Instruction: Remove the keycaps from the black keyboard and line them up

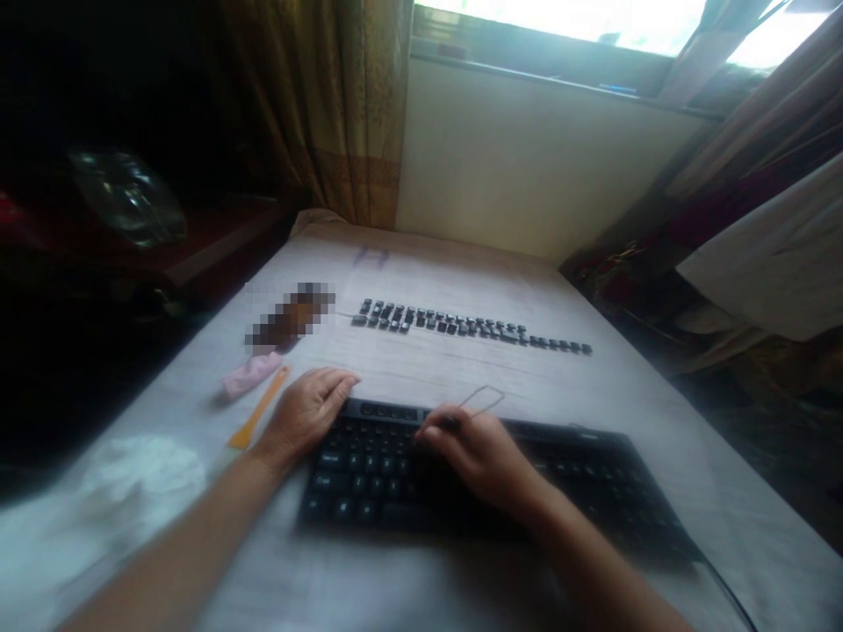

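Keyboard (421,500) runs left-to-right beneath your right hand (479,452), which grasps a wire loop (486,387) — left hand (308,412) by the far left corner, grip unclear.

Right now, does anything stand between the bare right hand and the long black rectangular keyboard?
Nothing visible does: the right hand, holding a thin wire tool, is over the keyboard; small black keycaps lie beyond its far edge.

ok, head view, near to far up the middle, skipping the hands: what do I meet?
Black keyboard → loose keycaps in rows → pale wall → bright window.
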A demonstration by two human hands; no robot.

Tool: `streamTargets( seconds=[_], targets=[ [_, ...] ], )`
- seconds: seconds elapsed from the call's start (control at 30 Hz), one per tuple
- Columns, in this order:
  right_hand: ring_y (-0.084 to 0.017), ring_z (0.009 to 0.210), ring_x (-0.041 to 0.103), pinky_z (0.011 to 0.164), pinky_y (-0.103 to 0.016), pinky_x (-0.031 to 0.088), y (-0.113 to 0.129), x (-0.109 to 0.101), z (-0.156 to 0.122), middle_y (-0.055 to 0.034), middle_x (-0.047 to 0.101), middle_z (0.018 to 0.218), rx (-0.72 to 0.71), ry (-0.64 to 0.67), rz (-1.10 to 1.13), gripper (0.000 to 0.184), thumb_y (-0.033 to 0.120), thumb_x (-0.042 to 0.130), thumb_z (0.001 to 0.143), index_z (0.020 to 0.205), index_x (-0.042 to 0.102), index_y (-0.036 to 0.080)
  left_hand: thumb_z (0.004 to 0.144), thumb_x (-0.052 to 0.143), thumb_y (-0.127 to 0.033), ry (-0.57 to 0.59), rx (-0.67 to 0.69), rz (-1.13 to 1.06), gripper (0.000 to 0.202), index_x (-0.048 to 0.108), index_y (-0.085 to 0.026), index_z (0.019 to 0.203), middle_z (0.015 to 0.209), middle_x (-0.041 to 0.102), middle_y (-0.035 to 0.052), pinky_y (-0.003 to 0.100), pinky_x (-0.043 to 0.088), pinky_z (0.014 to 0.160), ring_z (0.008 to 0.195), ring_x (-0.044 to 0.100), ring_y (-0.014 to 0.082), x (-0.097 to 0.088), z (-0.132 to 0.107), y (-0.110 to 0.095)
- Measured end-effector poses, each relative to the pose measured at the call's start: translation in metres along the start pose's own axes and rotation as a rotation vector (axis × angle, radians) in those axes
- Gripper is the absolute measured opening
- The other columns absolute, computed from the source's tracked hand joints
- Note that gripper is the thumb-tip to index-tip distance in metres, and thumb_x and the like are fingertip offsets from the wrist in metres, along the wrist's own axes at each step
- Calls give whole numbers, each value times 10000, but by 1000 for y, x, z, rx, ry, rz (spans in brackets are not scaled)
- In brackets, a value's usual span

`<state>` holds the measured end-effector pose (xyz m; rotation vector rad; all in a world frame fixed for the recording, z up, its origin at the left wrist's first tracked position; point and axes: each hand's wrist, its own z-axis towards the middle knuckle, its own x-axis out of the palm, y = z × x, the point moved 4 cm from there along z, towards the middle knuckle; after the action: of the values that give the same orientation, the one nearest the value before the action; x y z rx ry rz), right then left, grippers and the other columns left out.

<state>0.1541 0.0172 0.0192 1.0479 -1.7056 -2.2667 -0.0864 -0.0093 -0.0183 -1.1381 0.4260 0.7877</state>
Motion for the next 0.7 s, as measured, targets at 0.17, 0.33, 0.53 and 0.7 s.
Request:
streamTargets(
  seconds=[0.17,0.33,0.53,0.7],
  targets=[
    [-174,638,718,625,-311,606,-18,-8,2,-59,760,779,183,-235,432,422,598,682,791,835,586,190,945,464,-400,-20,44,6,325,728,-212,923,931,766,57,330,535,843,897,701,217,-1,1,0],
    [-171,644,712,634,-300,601,-4,1,-1,-56,755,763,12,-221,244,285,469,632,881,853,642,186,909,548,-403,-60,137,17,265,718,-211,970,972,760,68,375,496,897,951,676,238,-9,-3,-21],
    [-157,705,716,686,-265,583,27,5,-9,-27,757,804,-272,-259,16,112,198,558,918,878,661,211,843,669,-451,68,244,-63,279,707,-253,1036,948,761,30,376,470,887,920,672,226,-4,-19,-67],
    [-148,701,717,673,-248,581,33,9,-11,-15,749,785,-363,-268,-2,125,151,561,912,896,668,212,845,672,-278,157,158,-196,139,710,-277,979,927,753,-8,347,456,895,910,669,194,6,-24,-71]
  ],
)
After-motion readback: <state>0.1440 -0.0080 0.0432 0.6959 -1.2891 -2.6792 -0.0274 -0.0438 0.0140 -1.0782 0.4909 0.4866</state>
